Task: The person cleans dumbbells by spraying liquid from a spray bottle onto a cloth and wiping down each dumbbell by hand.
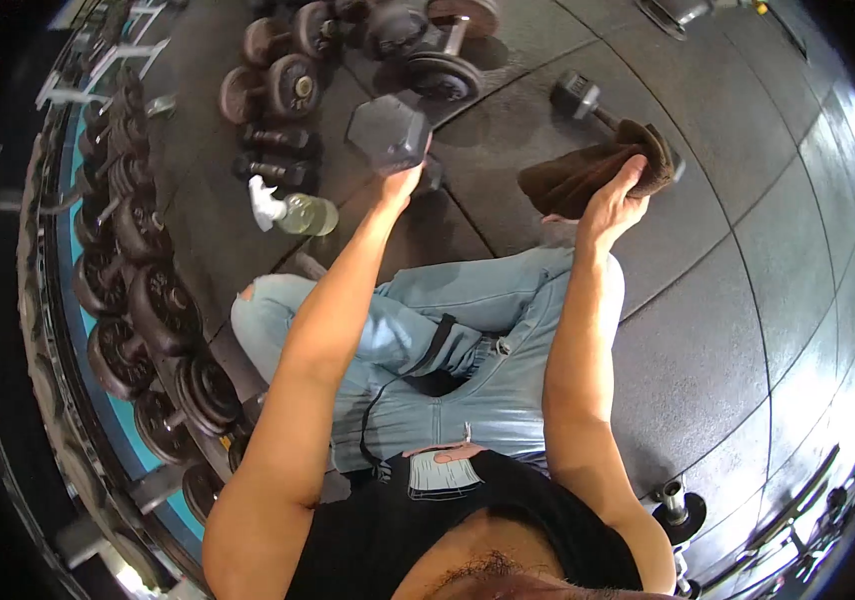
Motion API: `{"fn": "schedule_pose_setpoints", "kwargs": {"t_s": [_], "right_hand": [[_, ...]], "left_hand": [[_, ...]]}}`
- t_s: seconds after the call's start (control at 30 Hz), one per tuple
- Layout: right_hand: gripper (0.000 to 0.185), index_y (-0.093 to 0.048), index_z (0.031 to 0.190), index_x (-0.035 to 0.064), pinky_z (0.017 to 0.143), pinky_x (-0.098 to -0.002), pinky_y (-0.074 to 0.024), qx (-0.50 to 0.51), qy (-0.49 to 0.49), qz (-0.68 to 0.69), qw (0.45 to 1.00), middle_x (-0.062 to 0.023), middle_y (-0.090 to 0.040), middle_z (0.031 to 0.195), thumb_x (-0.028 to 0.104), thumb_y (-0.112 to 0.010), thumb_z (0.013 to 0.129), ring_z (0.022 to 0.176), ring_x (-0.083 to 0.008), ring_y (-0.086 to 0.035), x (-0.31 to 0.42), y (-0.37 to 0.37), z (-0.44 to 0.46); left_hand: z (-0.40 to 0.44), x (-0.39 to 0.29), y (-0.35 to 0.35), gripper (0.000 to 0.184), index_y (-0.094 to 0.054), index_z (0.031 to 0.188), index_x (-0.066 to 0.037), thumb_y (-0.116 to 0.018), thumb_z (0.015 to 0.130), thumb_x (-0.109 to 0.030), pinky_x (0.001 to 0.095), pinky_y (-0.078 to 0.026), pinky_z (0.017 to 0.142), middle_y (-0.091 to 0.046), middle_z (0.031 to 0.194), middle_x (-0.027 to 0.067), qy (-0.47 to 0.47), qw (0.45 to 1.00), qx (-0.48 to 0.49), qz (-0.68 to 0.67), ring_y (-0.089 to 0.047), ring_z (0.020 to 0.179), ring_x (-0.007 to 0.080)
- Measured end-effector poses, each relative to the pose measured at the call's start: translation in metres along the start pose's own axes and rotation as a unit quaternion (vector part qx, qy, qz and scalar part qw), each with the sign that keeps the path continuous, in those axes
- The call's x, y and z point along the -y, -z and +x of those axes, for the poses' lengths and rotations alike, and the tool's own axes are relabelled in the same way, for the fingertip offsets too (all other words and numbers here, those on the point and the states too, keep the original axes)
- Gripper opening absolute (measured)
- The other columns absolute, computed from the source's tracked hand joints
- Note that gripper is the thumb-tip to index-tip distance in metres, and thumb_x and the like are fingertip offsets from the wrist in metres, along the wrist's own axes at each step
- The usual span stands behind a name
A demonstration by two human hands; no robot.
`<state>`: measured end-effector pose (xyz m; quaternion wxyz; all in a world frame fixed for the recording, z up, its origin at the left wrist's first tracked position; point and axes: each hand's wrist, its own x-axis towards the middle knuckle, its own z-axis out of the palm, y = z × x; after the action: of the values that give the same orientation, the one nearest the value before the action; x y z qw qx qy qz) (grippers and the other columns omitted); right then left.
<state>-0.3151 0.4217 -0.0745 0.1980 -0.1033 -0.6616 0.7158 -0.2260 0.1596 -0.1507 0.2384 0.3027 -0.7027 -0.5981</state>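
Note:
My left hand is closed around the handle of a black hex dumbbell, held above the floor mats with one head toward me. Its other head shows only in part behind my wrist. In my right hand is a brown cloth, gripped between thumb and fingers and hanging out to the left. Behind the cloth a second hex dumbbell lies on the floor, its handle partly covered. A clear spray bottle with a white trigger head lies near my left knee.
I sit cross-legged on dark rubber floor tiles. Several round dumbbells and small hex ones stand ahead to the left. A dumbbell rack runs along my left side. A metal-ended piece of equipment is at lower right.

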Motion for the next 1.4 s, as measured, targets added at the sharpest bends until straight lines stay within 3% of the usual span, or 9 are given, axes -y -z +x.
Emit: {"fn": "schedule_pose_setpoints", "kwargs": {"t_s": [0.27,0.33,0.5,0.6,0.77,0.9,1.0,1.1,1.4], "right_hand": [[0.053,-0.060,0.120,-0.0049,0.081,-0.0323,-0.0506,0.035,0.045,-0.019,0.998,-0.0132,-0.067,0.107,0.043,-0.057,0.098,0.093,-0.0203,-0.062,-0.013,-0.011,-0.004],[0.052,-0.060,0.121,-0.0040,0.083,-0.0314,-0.0497,0.036,0.028,-0.003,0.999,-0.0123,-0.066,0.107,0.043,-0.057,0.098,0.095,-0.0199,-0.061,-0.009,-0.008,-0.005],[0.051,-0.058,0.123,-0.0037,0.089,-0.0330,-0.0472,0.043,0.036,0.011,0.998,-0.0138,-0.065,0.113,0.040,-0.057,0.098,0.100,-0.0218,-0.060,0.000,-0.013,-0.015],[0.050,-0.056,0.127,-0.0040,0.094,-0.0345,-0.0451,0.052,0.031,0.000,0.998,-0.0158,-0.063,0.119,0.037,-0.058,0.098,0.105,-0.0237,-0.059,0.002,-0.012,-0.017],[0.046,-0.056,0.127,-0.0020,0.096,-0.0346,-0.0452,0.040,0.084,-0.034,0.995,-0.0159,-0.064,0.119,0.034,-0.058,0.098,0.107,-0.0244,-0.059,-0.006,-0.005,-0.011],[0.045,-0.059,0.125,0.0016,0.095,-0.0346,-0.0455,0.040,0.036,-0.032,0.998,-0.0139,-0.066,0.116,0.036,-0.059,0.097,0.106,-0.0236,-0.061,-0.005,-0.002,-0.008],[0.050,-0.060,0.124,-0.0003,0.095,-0.0347,-0.0457,0.039,0.043,-0.010,0.998,-0.0150,-0.067,0.114,0.041,-0.059,0.096,0.104,-0.0246,-0.061,-0.007,-0.006,-0.005],[0.055,-0.060,0.123,-0.0026,0.094,-0.0346,-0.0458,0.041,0.037,-0.018,0.998,-0.0157,-0.067,0.113,0.044,-0.059,0.095,0.104,-0.0254,-0.061,-0.003,-0.009,-0.006],[0.058,-0.061,0.119,-0.0046,0.092,-0.0356,-0.0461,0.043,0.016,-0.020,0.999,-0.0160,-0.067,0.112,0.048,-0.058,0.094,0.101,-0.0255,-0.062,-0.008,-0.006,-0.003]], "left_hand": [[-0.034,-0.041,0.072,0.076,-0.053,0.128,-0.001,-0.081,0.074,-0.046,0.0393,-0.044,0.100,-0.055,0.131,0.0189,-0.015,0.947,0.118,0.298,-0.052,0.123,0.0272],[-0.058,-0.050,0.100,0.079,-0.049,0.130,0.002,-0.084,0.072,-0.038,0.0408,-0.043,0.102,-0.053,0.131,0.0225,0.192,0.960,0.076,0.190,-0.050,0.125,0.0304],[-0.071,-0.027,0.158,0.087,-0.043,0.137,0.005,-0.086,0.068,-0.026,0.0415,-0.040,0.105,-0.047,0.138,0.0260,0.224,0.947,-0.229,-0.013,-0.049,0.126,0.0331],[-0.031,0.000,0.157,0.080,-0.047,0.137,0.003,-0.083,0.073,-0.028,0.0412,-0.043,0.101,-0.055,0.131,0.0231,0.167,0.845,-0.450,0.237,-0.056,0.119,0.0345],[-0.015,-0.015,0.165,0.058,-0.062,0.123,-0.001,-0.077,0.080,-0.038,0.0415,-0.048,0.091,-0.068,0.112,0.0179,-0.012,0.945,-0.259,0.201,-0.065,0.107,0.0307],[-0.023,-0.042,0.151,0.038,-0.067,0.084,0.003,-0.074,0.080,-0.035,0.0479,-0.050,0.071,-0.068,0.082,0.0207,-0.176,0.895,-0.291,0.291,-0.065,0.077,0.0424],[-0.037,-0.093,0.144,0.021,-0.068,0.094,0.003,-0.068,0.084,-0.015,0.0413,-0.051,0.067,-0.069,0.081,0.0165,-0.379,0.872,-0.189,0.246,-0.067,0.071,0.0336],[-0.078,-0.157,0.139,0.027,-0.065,0.113,0.003,-0.063,0.087,-0.004,0.0287,-0.051,0.073,-0.070,0.092,0.0093,-0.322,0.923,-0.049,0.205,-0.065,0.081,0.0146],[-0.104,-0.176,0.097,0.037,-0.063,0.122,0.002,-0.064,0.093,-0.020,0.0260,-0.049,0.075,-0.070,0.089,0.0079,-0.165,0.959,0.023,0.230,-0.060,0.079,0.0092]]}}
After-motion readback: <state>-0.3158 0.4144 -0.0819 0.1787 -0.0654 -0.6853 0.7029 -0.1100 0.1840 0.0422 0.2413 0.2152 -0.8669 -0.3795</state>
